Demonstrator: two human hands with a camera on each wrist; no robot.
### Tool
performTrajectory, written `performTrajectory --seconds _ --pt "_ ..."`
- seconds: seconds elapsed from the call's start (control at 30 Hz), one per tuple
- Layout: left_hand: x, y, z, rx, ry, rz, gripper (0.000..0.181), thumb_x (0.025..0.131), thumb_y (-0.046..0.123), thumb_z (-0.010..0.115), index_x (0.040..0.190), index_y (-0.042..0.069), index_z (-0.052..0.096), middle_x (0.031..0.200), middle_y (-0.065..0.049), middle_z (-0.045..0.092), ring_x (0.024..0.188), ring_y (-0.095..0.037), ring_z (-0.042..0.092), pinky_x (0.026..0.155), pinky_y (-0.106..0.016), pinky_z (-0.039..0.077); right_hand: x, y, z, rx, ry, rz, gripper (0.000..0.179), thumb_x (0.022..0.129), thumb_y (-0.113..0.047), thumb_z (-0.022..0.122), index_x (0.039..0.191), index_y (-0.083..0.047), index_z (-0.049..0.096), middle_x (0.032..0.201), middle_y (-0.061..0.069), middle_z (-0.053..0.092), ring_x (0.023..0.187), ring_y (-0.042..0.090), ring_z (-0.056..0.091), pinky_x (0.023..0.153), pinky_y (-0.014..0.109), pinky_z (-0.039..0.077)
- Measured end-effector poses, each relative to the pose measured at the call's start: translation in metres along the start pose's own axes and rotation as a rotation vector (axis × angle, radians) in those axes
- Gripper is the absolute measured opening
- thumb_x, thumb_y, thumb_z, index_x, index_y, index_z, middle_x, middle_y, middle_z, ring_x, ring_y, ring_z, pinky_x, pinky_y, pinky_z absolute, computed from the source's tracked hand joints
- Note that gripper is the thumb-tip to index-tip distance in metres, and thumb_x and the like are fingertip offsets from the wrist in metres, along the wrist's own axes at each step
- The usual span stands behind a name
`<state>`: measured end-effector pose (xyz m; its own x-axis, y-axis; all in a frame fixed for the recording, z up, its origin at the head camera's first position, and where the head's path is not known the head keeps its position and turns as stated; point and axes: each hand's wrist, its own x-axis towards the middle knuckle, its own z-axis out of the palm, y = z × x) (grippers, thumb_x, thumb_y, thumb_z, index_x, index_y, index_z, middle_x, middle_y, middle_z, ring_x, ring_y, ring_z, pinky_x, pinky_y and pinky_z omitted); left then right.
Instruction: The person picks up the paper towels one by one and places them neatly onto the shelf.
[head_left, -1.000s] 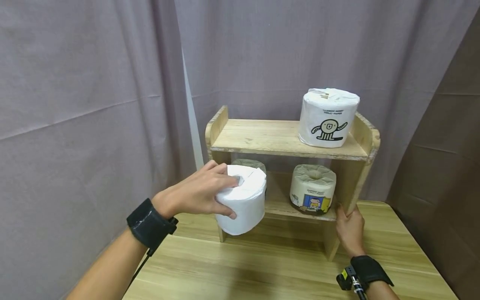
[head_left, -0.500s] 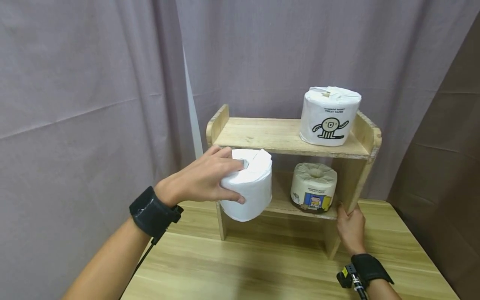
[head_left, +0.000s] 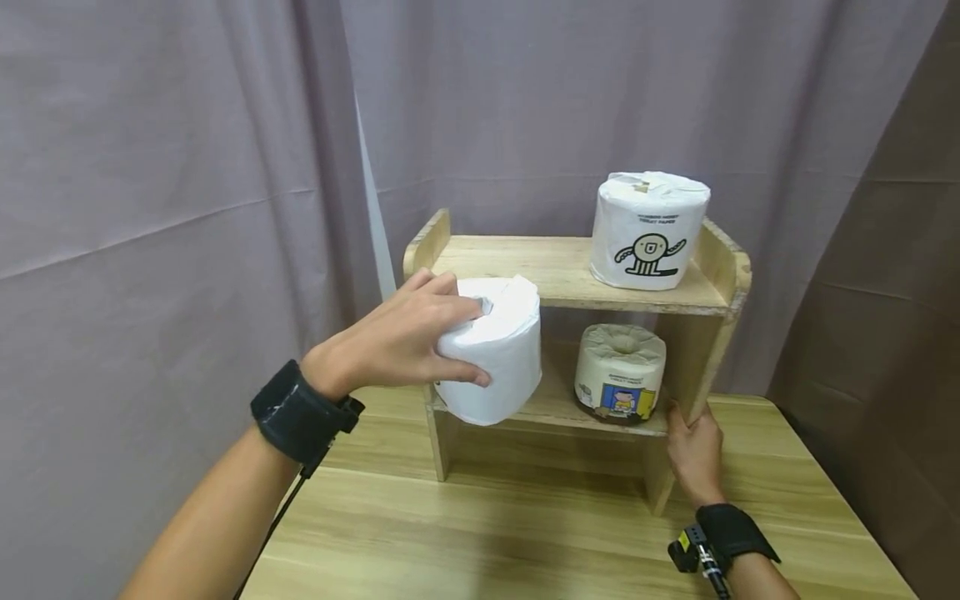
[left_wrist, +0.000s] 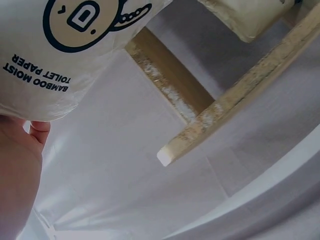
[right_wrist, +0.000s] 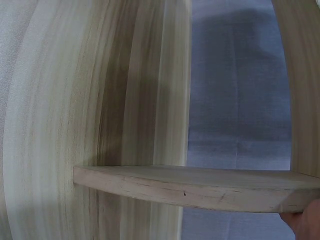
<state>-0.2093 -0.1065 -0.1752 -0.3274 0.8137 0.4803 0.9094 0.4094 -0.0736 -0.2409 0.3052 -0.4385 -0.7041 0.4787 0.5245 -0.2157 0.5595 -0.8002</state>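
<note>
My left hand (head_left: pixel 405 333) holds a white-wrapped toilet paper roll (head_left: pixel 501 354) in the air before the wooden shelf (head_left: pixel 517 257). Its fingers reach into the roll's core while the thumb lies on the side. In the head view the roll overlaps the upper board's front edge. The left wrist view shows printed lettering (left_wrist: pixel 37 75) and a cartoon face on the wrapper. At the lower right, my right hand (head_left: pixel 696 454) grips the shelf's right side panel, near the lower board; in the right wrist view only a bit of that hand (right_wrist: pixel 306 220) shows.
Another white toilet paper roll (head_left: pixel 648 233) stands on the upper board's right end. Below it, a beige-wrapped roll (head_left: pixel 621 375) sits on the lower board. The shelf stands on a wood-grain table (head_left: pixel 420 533), with grey curtains (head_left: pixel 525 100) behind and on the left.
My left hand has lifted the roll from in front of the lower board to the upper board's height. A beige roll behind it is now hidden. My right hand keeps its grip.
</note>
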Motion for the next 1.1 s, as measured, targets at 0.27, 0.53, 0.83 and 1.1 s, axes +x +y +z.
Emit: performTrajectory --seconds 0.27,0.53,0.83,1.1 --pt "0.012 0.001 -0.009 0.036 0.011 0.03 0.047 0.081 0.05 0.089 0.108 0.017 0.07 0.094 0.009 0.069 0.088 -0.017 0.046 0.09 -0.04 0.032 0.0 0.003 -0.001 0.03 0.006 -0.016 0.03 0.105 -0.011 0.055 0.122 0.012 0.061 0.116 0.039 0.066 0.11 0.049 0.063 0.084 0.033 0.04" --pt "0.019 0.003 -0.023 0.055 -0.015 0.025 0.046 0.083 0.052 0.087 0.109 0.019 0.069 0.101 0.01 0.071 0.101 -0.018 0.05 0.093 -0.041 0.032 0.0 0.001 -0.001 0.008 0.006 -0.012 0.029 0.106 -0.013 0.055 0.12 0.011 0.061 0.109 0.037 0.068 0.1 0.043 0.062 0.078 0.027 0.04" --pt "0.028 -0.003 -0.037 0.07 0.029 0.008 0.047 0.083 0.05 0.088 0.109 0.016 0.071 0.092 0.006 0.066 0.091 -0.02 0.044 0.093 -0.043 0.031 0.001 -0.002 -0.002 -0.008 0.019 -0.011 0.028 0.106 -0.012 0.055 0.12 0.012 0.062 0.109 0.038 0.068 0.098 0.043 0.063 0.08 0.038 0.043" --pt "0.034 -0.011 -0.043 0.077 0.032 -0.059 0.049 0.084 0.05 0.087 0.116 0.015 0.072 0.098 0.005 0.069 0.091 -0.02 0.046 0.09 -0.04 0.031 -0.001 -0.002 -0.002 -0.015 0.008 -0.005 0.026 0.106 -0.012 0.057 0.116 0.011 0.063 0.106 0.036 0.069 0.096 0.041 0.064 0.077 0.027 0.041"
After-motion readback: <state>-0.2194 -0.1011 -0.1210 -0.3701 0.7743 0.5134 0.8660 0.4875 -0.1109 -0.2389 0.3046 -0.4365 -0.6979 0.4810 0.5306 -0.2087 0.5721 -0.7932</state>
